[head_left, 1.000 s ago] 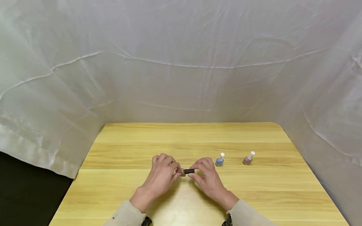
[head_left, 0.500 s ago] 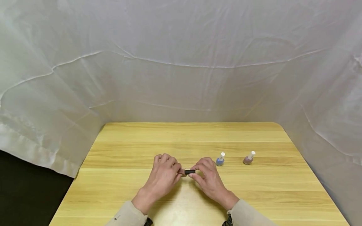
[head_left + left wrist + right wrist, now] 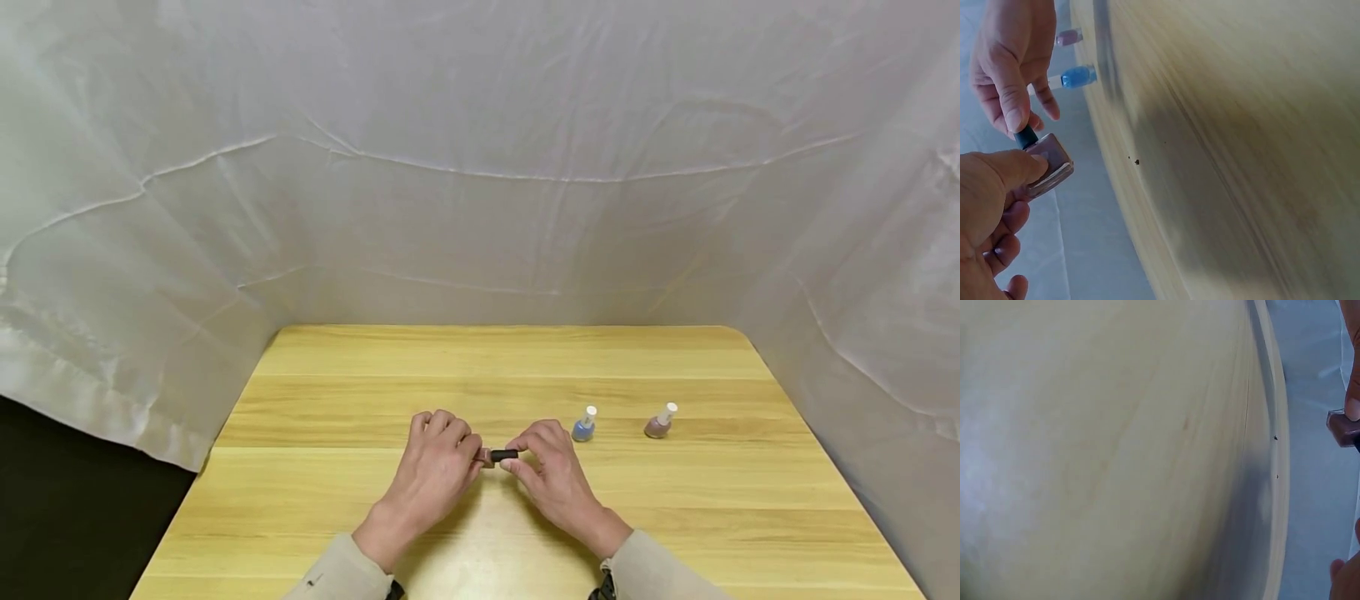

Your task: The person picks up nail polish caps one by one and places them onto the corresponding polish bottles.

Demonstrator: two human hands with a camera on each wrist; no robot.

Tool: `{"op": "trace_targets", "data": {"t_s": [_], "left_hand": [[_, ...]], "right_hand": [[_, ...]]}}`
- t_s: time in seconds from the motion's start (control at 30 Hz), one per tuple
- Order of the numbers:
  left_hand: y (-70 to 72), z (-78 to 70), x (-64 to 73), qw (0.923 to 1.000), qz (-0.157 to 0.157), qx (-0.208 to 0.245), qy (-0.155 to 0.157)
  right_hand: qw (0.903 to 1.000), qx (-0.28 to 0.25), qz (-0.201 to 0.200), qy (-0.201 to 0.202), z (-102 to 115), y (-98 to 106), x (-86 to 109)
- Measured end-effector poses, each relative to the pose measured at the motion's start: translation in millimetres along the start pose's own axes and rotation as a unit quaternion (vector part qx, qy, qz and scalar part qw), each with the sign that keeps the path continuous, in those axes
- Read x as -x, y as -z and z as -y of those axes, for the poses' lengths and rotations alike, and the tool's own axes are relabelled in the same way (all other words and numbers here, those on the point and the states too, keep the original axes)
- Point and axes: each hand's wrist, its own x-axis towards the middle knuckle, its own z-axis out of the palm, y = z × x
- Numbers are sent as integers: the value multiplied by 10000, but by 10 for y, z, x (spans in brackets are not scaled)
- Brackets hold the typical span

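Note:
Between the two hands lies a nail polish bottle (image 3: 1054, 156) on its side in the air, with brownish-pink glass and a black cap (image 3: 505, 455). My left hand (image 3: 431, 467) pinches the glass body between thumb and fingers. From the other side, my right hand (image 3: 553, 475) grips the black cap with thumb and fingertips. Cap and bottle appear joined in the left wrist view. Only the bottle's glass end (image 3: 1342, 428) shows at the right edge of the right wrist view.
To the right of the right hand a blue nail polish bottle (image 3: 582, 429) with a white cap stands upright. Farther right stands a mauve nail polish bottle (image 3: 657, 427), also white-capped. The wooden table (image 3: 337, 358) is bordered by pale hanging cloth (image 3: 480, 233).
Both hands keep their hold on the bottle and cap. The left hand has shifted very slightly to the right; the standing bottles have not moved.

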Motion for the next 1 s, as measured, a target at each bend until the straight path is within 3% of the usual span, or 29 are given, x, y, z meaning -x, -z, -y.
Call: {"op": "trace_targets", "data": {"t_s": [0.3,0.47,0.57,0.7,0.83,1.0], "left_hand": [[-124,-3,36,9994,-232,161,175],[-180,-36,18,9985,-160,189,495],[-222,-70,-11,9967,-153,262,748],[-289,-114,-54,9943,-231,337,988],[-349,-155,-96,9918,-121,420,1202],[-417,-166,-163,9858,186,657,1532]], "right_hand": [[9931,-129,708,-923,34,85,-75],[9883,-93,867,-1251,85,109,-153],[9901,118,869,-1092,108,87,-213],[9922,793,793,-551,99,30,-280],[9854,1520,747,-173,45,-26,-320],[9800,1830,785,-5,-29,-63,-343]]}}
